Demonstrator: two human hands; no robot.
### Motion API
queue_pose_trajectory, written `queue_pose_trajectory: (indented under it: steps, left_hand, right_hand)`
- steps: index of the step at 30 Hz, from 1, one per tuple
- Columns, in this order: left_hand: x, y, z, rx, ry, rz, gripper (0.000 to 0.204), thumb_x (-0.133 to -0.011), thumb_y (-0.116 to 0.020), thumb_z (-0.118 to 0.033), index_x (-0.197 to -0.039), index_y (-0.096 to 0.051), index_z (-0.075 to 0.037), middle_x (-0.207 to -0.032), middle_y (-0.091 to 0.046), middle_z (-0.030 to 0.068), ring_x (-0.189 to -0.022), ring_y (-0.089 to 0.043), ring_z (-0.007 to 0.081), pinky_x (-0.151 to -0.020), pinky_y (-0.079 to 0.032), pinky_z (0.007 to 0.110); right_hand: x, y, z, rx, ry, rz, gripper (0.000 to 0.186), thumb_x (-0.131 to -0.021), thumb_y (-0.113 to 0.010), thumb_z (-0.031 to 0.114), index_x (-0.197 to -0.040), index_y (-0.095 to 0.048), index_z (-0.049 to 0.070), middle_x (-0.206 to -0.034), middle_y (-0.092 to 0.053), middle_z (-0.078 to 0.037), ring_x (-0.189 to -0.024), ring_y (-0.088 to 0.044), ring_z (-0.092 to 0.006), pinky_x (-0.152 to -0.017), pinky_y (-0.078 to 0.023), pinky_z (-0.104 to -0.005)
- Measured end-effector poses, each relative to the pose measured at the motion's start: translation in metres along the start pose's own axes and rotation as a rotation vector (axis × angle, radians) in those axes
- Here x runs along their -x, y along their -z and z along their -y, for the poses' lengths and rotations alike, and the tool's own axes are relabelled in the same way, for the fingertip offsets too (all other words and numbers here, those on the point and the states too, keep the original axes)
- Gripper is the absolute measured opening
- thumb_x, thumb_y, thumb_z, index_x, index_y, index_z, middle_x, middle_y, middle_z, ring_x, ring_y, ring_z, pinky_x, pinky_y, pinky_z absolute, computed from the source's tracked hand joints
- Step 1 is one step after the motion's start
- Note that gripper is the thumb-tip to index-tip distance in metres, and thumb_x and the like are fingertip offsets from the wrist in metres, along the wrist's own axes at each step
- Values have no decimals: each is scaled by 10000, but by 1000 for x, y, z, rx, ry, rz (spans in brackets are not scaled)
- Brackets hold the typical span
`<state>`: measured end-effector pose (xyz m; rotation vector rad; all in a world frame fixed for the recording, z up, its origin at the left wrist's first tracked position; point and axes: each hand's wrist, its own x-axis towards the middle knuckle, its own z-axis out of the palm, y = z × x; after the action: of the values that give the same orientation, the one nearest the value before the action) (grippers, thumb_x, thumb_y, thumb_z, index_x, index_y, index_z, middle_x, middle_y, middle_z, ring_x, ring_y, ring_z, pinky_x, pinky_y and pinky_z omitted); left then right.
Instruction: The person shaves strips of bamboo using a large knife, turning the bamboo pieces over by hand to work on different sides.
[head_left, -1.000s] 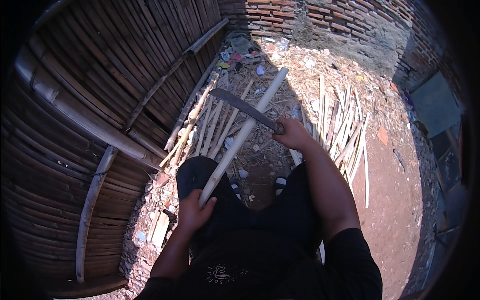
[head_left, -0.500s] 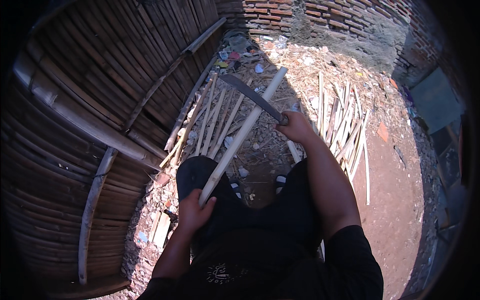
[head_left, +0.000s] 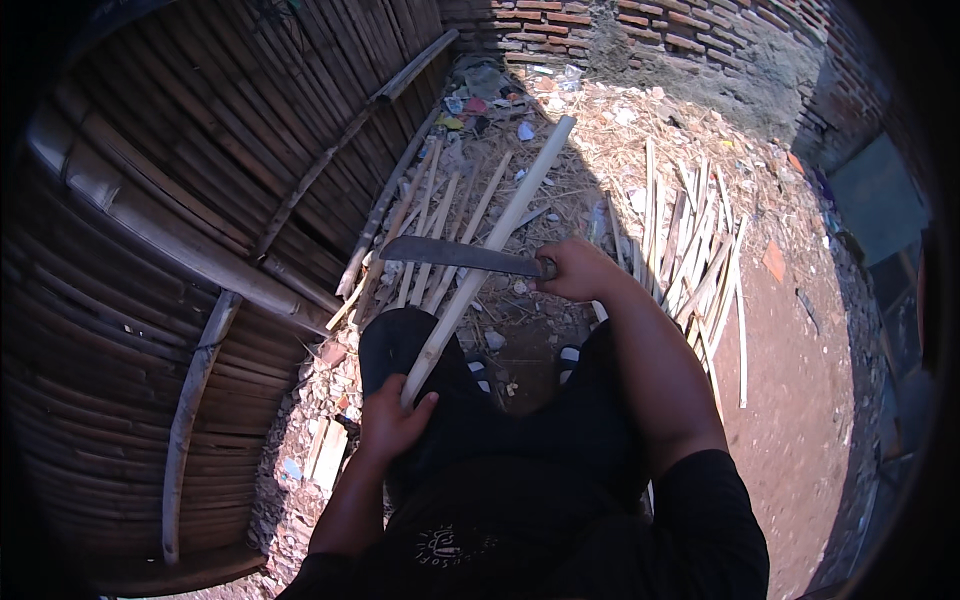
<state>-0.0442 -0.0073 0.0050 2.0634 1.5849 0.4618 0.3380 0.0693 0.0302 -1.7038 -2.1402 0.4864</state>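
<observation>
Above the left thigh, a pale wooden stick [head_left: 508,224] slants up and away to the right, lower end in the left hand [head_left: 395,415], far end free over the littered ground [head_left: 780,430]. Left hand: fingers wrapped round the stick, thumb along its side. Right hand [head_left: 578,270]: fist closed on the grip of a machete [head_left: 440,252], grip mostly hidden. Blade dark, roughly level, points left, crosses the stick around mid-length; can't tell if edge touches wood. Right arm bent, out past the right knee.

Around: loose split strips [head_left: 432,240] lie left, ahead of the left knee, next to a dark slatted wall [head_left: 110,350]. Bigger pile of pale strips [head_left: 700,245] right, partly in sun, partly overlapping. Orange fragment [head_left: 774,262] right of the pile. Straw and rubble ahead, running up to a brick wall [head_left: 670,30]. Person wears black shirt [head_left: 520,500], dark trousers [head_left: 395,345]; sandalled feet [head_left: 568,362] between the knees, mostly shaded.
</observation>
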Motion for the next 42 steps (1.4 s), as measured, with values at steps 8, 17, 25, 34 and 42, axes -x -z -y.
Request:
queue_pose_trajectory:
  steps: [8, 17, 25, 34, 42]
  left_hand:
    - [0, -7, -2, -20, -58, -55, 436, -871, -774, -407, -999, -629, -16, -700, -663, 185, -678, -696, 390, -612, -542, 466]
    - [4, -4, 1, -47, -67, -59, 444, -868, -776, -423, -1021, -648, -27, -716, -677, 179, -674, -704, 372, -610, -547, 459]
    - [1, -5, -3, -19, -73, -68, 435, -867, -776, -414, -1005, -646, -23, -703, -670, 173, -665, -700, 369, -610, -546, 447]
    - [2, -5, 2, -33, -47, -68, 433, -862, -785, -391, -1012, -646, -9, -686, -665, 170, -656, -703, 351, -599, -541, 440]
    - [3, -7, -3, -17, -56, -93, 420, -870, -775, -387, -1012, -651, -11, -694, -667, 168, -651, -700, 352, -600, -543, 435]
  right_hand:
    - [1, -6, -12, -53, -48, -73, 380, -800, -797, 376, -1025, -723, 79, -940, -729, -173, -896, -695, -405, -799, -538, -509]
    - [-1, -7, 20, 119, 38, 113, 364, -807, -783, 381, -1028, -720, 99, -906, -721, -170, -911, -698, -394, -803, -546, -486]
    - [4, 13, -21, -87, -305, -264, 417, -814, -780, 379, -1066, -713, 53, -902, -719, -205, -934, -696, -408, -836, -544, -485]
    - [0, -12, 31, 196, 136, 117, 361, -779, -803, 360, -1027, -710, 115, -863, -715, -175, -896, -699, -392, -801, -543, -503]
    - [6, 26, -17, -99, -401, -355, 394, -828, -797, 396, -1022, -711, 65, -919, -719, -214, -916, -696, -405, -804, -535, -484]
